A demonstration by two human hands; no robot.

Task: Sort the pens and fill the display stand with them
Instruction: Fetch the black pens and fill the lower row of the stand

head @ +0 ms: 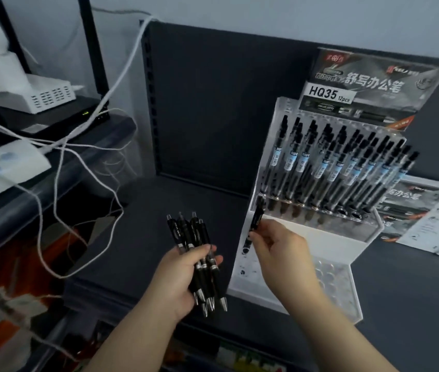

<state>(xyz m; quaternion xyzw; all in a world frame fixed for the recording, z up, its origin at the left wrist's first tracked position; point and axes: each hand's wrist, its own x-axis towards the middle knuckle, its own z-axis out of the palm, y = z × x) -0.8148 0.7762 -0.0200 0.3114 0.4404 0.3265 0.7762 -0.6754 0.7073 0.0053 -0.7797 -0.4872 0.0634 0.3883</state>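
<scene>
A clear acrylic display stand (328,237) stands on the dark shelf at the right, its upper rows filled with several black pens (328,162). My left hand (178,280) grips a bundle of several black pens (199,253), tips pointing down towards me. My right hand (280,245) pinches a single black pen (256,218) upright at the stand's lower left corner, over the holes of the front tier. The lower front tier (331,285) shows round holes.
A printed header card (374,84) reading HQ35 tops the stand. Leaflets (433,226) lie on the shelf to the right. White cables (84,157), a router and white boxes (41,95) crowd the left shelves. A dark back panel (213,103) rises behind.
</scene>
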